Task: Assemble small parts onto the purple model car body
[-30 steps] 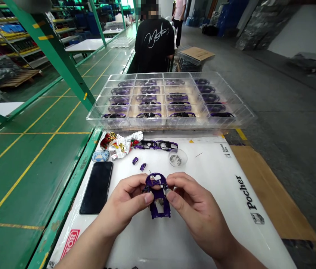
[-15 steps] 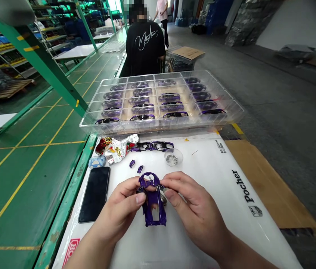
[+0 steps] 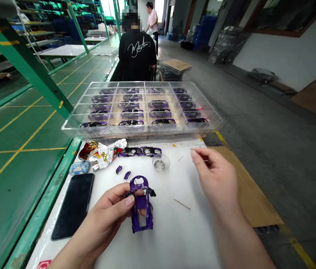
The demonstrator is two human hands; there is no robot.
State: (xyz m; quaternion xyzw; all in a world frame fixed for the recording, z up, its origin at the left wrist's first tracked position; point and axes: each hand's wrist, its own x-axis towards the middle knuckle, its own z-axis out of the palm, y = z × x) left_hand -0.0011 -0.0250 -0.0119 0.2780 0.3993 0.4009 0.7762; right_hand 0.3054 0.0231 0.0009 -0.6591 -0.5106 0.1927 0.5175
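The right hand (image 3: 216,175) has let go of the purple car body (image 3: 141,203) and drifted far-right, fingers loosely curled on nothing I can make out; the left hand (image 3: 110,213) alone pinches the shell near the table's (image 3: 174,239) middle; the small dish (image 3: 160,163) sits beyond, so both-handed fitting has paused.

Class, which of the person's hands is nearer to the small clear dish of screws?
Right. The right hand hovers just right of the dish; the left hand is lower down, holding the purple car body.
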